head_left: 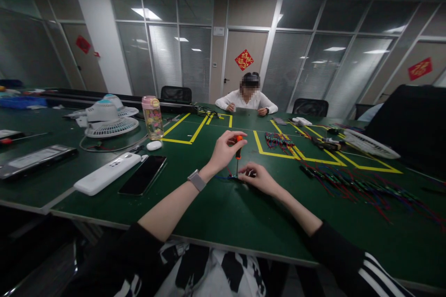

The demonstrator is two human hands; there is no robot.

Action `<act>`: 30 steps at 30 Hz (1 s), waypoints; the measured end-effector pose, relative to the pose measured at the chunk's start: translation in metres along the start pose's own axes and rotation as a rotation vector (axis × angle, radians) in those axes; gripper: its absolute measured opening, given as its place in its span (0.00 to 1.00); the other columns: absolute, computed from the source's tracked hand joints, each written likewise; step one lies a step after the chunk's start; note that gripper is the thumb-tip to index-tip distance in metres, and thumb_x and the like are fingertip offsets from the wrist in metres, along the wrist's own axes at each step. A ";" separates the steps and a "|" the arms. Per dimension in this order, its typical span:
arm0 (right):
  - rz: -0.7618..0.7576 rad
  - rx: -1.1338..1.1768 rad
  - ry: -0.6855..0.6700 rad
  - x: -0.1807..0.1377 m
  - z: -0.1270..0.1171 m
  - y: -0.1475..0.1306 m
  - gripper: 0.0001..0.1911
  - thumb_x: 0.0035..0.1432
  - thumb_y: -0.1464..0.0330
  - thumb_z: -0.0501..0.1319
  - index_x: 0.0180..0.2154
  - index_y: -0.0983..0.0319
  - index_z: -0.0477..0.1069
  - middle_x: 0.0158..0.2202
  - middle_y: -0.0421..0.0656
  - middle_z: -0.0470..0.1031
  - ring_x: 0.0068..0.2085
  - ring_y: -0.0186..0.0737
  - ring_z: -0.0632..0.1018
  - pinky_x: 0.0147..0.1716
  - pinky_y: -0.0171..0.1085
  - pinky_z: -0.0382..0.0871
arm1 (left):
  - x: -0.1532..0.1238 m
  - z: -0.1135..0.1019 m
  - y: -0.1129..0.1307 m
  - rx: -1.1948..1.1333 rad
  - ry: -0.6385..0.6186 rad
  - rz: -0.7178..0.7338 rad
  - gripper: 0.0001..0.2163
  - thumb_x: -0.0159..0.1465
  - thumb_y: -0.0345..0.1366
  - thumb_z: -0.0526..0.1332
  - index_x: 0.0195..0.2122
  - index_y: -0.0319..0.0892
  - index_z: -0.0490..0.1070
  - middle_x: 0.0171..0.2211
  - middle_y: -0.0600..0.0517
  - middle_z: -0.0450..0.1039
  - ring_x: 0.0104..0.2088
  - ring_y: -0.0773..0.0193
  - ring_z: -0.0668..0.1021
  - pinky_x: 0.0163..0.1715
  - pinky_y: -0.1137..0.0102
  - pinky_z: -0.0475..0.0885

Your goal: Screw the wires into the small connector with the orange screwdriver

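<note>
My left hand (224,151), with a watch on its wrist, is closed around the top of an orange-and-black screwdriver (238,153). The screwdriver stands nearly upright, its tip down on a small circuit board (234,177) with thin red and blue wires. Low on the table, my right hand (259,178) has its thumb and fingers pinched at the board's right edge. Its fingertips partly cover the board, so how much of it they grip is hard to see.
On the green table (195,213), a black phone (143,175), white power strip-like case (108,174), bottle (152,118) and white fan (111,120) stand left. Wired circuit boards (362,188) lie right, more (278,141) inside yellow tape. A person (246,97) sits opposite.
</note>
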State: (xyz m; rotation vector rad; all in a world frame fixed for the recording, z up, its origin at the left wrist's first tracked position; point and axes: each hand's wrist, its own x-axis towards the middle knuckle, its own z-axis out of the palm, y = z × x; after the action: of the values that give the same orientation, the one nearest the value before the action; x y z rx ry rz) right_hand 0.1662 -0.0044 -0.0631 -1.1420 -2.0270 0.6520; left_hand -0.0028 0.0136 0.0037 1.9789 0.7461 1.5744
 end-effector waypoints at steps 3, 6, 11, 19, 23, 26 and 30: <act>-0.042 0.196 0.156 0.016 -0.008 -0.017 0.20 0.47 0.60 0.65 0.41 0.63 0.71 0.35 0.44 0.74 0.37 0.38 0.74 0.37 0.37 0.69 | -0.003 0.002 0.004 0.168 0.059 0.077 0.12 0.63 0.39 0.55 0.43 0.43 0.73 0.40 0.48 0.66 0.42 0.64 0.72 0.44 0.70 0.69; -0.122 0.284 0.266 0.032 -0.009 -0.035 0.20 0.45 0.60 0.66 0.38 0.64 0.70 0.35 0.45 0.74 0.36 0.39 0.74 0.39 0.38 0.70 | -0.006 0.006 0.011 0.325 0.078 0.141 0.13 0.65 0.37 0.51 0.46 0.44 0.72 0.43 0.47 0.64 0.46 0.62 0.70 0.50 0.67 0.66; -0.078 0.287 0.381 0.038 -0.003 -0.043 0.17 0.43 0.59 0.67 0.32 0.65 0.71 0.26 0.43 0.73 0.29 0.39 0.73 0.31 0.37 0.69 | -0.013 -0.021 0.024 0.570 0.008 0.123 0.19 0.64 0.43 0.52 0.55 0.43 0.63 0.49 0.45 0.64 0.49 0.60 0.70 0.50 0.66 0.66; -0.042 0.296 0.427 0.031 -0.005 -0.044 0.18 0.40 0.58 0.68 0.29 0.64 0.70 0.24 0.41 0.71 0.27 0.37 0.73 0.29 0.35 0.68 | -0.074 -0.170 -0.007 1.408 0.036 -0.718 0.32 0.58 0.51 0.54 0.58 0.33 0.54 0.47 0.31 0.66 0.47 0.38 0.70 0.40 0.54 0.67; -0.023 0.315 0.408 0.032 -0.003 -0.048 0.20 0.38 0.57 0.70 0.29 0.64 0.69 0.25 0.42 0.72 0.28 0.38 0.73 0.30 0.36 0.68 | -0.090 -0.194 -0.021 1.370 -0.063 -0.916 0.31 0.57 0.53 0.52 0.53 0.33 0.58 0.46 0.32 0.68 0.47 0.39 0.71 0.39 0.56 0.67; -0.023 0.318 0.408 0.031 -0.003 -0.049 0.20 0.38 0.57 0.70 0.29 0.64 0.69 0.24 0.41 0.71 0.28 0.37 0.72 0.30 0.36 0.68 | -0.086 -0.193 -0.024 1.355 -0.088 -0.898 0.30 0.56 0.52 0.53 0.52 0.33 0.58 0.46 0.33 0.68 0.48 0.41 0.71 0.40 0.58 0.68; -0.036 0.333 0.388 0.029 -0.004 -0.048 0.19 0.40 0.58 0.69 0.30 0.64 0.69 0.25 0.41 0.71 0.28 0.37 0.73 0.30 0.36 0.68 | -0.080 -0.191 -0.026 1.348 -0.102 -0.897 0.29 0.56 0.50 0.53 0.53 0.35 0.58 0.49 0.34 0.66 0.49 0.41 0.70 0.42 0.57 0.67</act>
State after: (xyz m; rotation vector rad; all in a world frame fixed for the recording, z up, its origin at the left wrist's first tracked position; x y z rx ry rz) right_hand 0.1345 -0.0016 -0.0171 -0.9468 -1.5416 0.6614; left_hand -0.2072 -0.0138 -0.0309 1.8081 2.6026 0.3173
